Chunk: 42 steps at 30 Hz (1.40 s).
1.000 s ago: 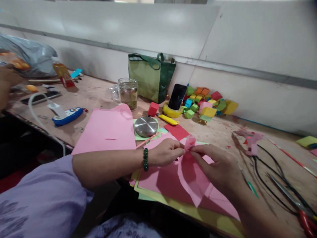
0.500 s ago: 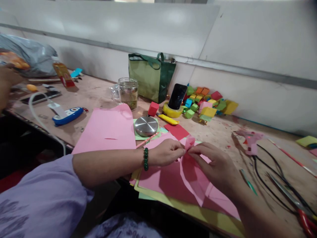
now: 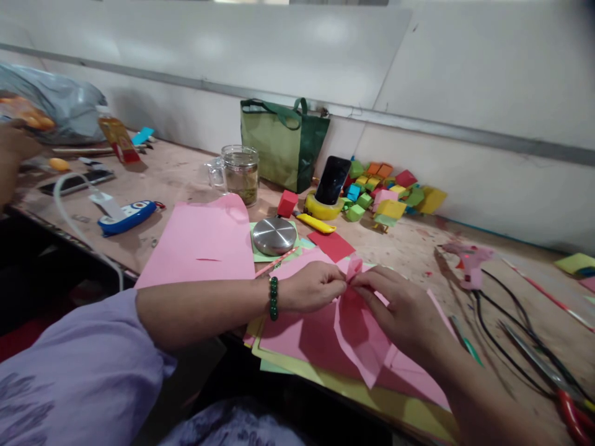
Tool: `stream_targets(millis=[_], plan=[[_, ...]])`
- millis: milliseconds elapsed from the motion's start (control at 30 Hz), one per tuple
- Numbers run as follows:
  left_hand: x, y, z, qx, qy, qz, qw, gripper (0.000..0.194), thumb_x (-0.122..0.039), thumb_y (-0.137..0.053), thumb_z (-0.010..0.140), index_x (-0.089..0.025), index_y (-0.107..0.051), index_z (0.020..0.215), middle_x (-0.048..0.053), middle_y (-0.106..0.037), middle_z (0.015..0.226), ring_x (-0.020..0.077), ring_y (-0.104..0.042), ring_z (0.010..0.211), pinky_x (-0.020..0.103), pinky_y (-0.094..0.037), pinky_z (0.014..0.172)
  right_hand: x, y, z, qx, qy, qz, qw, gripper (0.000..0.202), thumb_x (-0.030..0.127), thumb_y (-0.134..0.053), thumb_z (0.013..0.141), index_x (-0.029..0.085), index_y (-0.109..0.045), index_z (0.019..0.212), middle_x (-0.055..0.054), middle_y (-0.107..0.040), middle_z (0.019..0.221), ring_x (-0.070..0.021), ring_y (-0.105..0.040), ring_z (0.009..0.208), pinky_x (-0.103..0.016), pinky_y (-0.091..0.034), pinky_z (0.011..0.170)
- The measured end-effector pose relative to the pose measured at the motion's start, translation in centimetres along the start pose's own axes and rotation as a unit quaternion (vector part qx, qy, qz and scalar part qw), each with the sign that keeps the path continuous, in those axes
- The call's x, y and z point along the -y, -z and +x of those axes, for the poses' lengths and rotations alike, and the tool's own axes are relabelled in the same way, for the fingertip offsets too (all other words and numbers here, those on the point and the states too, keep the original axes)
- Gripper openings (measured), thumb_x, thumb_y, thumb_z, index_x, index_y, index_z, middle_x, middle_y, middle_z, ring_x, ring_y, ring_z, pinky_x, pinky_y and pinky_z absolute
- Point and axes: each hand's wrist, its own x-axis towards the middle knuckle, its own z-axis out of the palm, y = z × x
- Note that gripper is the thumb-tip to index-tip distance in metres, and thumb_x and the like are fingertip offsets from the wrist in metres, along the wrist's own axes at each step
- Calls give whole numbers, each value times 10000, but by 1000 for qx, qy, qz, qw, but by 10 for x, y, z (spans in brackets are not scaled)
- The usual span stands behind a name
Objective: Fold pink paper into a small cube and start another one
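Observation:
A folded piece of pink paper (image 3: 360, 334) stands partly raised between my hands. My left hand (image 3: 316, 286), with a green bead bracelet at its wrist, pinches the paper's top edge from the left. Fingers and thumb of my right hand (image 3: 395, 303) grip the same edge from the right, close to the left fingertips. The exact fold under the fingertips is hidden. Below lies a stack of pink and yellow sheets (image 3: 372, 399) at the table's front edge. Another pink sheet (image 3: 195, 238) with a short slit lies to the left.
Beyond my hands are a round metal tin (image 3: 274, 236), a yellow cutter (image 3: 316, 223), a phone (image 3: 333, 179) on a tape roll, and several paper cubes (image 3: 365, 198). A glue gun (image 3: 471, 263) and scissors (image 3: 534, 359) lie right. A glass mug (image 3: 239, 176) stands behind. Someone's hand (image 3: 18, 145) is far left.
Both hands have shifted very slightly left with the folded pink paper, keeping their pinch. The right hand has turned a little, and a pink edge now shows beyond it. Other objects stay put.

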Motion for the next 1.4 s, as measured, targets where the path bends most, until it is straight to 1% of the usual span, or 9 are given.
stream_targets(millis=[133, 333, 567, 800, 867, 1033, 1133, 1267, 1400], plan=[[-2, -1, -1, 0, 3, 19, 1000, 154, -120, -442, 758, -146, -487, 613, -28, -464, 612, 93, -455, 609, 205, -369, 598, 0, -2, -1, -6, -11, -10, 1000, 193, 234, -458, 914, 208, -647, 884, -54, -663, 856, -201, -610, 811, -331, -462, 713], [-5, -1, -2, 4, 1, 38, 999, 146, -117, -447, 742, -141, -503, 610, -19, -486, 642, 100, -469, 637, 211, -367, 617, 3, -5, -2, -14, -80, 4, 997, 117, 245, -525, 857, 226, -639, 848, -13, -685, 813, -180, -624, 736, -307, -450, 658], [0, -2, -4, 13, -21, 56, 998, 125, -181, -491, 738, -132, -568, 653, -16, -511, 639, 104, -479, 643, 200, -365, 596, 5, -5, -1, -32, -97, 7, 995, 71, 258, -566, 797, 223, -627, 792, -13, -670, 759, -178, -610, 701, -294, -442, 617], [9, -2, 0, -7, 8, 77, 997, 168, -161, -459, 720, -145, -484, 554, -47, -405, 522, 73, -383, 519, 199, -290, 502, 4, -8, 3, -38, -147, 22, 988, 116, 332, -600, 782, 218, -613, 765, -15, -657, 724, -168, -606, 646, -291, -453, 582], [8, -1, 0, -20, 13, 84, 996, 179, -163, -462, 718, -147, -474, 541, -50, -388, 508, 72, -374, 511, 202, -280, 496, 4, -8, 4, -36, -157, 41, 986, 110, 315, -604, 774, 213, -603, 813, -21, -665, 760, -166, -614, 655, -296, -472, 597], [4, 2, 0, -33, 5, 105, 994, 168, -157, -449, 729, -133, -578, 624, -33, -486, 567, 84, -434, 556, 198, -317, 533, 3, -8, 5, 9, -162, 132, 978, 313, 280, -626, 750, 204, -592, 1052, -41, -690, 906, -157, -640, 717, -286, -515, 640], [3, 2, -1, -43, -21, 116, 992, 202, -145, -440, 734, -130, -634, 679, -16, -563, 626, 95, -479, 606, 194, -351, 575, 5, -7, 5, 22, -154, 147, 977, 197, 275, -595, 776, 207, -646, 953, -25, -700, 837, -154, -644, 697, -275, -506, 636], [3, 2, -1, -46, -48, 133, 989, 222, -143, -449, 731, -130, -666, 687, 0, -608, 629, 107, -517, 626, 195, -373, 597, 7, -5, 5, -24, -163, 90, 982, 103, 240, -580, 762, 197, -673, 773, -9, -674, 668, -149, -606, 593, -263, -452, 560], [5, 1, -1, -43, -35, 156, 986, 213, -163, -509, 700, -142, -716, 746, 6, -637, 629, 113, -536, 608, 199, -374, 577, 6, -7, 4, -17, -152, 57, 987, 126, 209, -572, 743, 191, -658, 653, -4, -639, 593, -142, -565, 547, -252, -404, 514]])
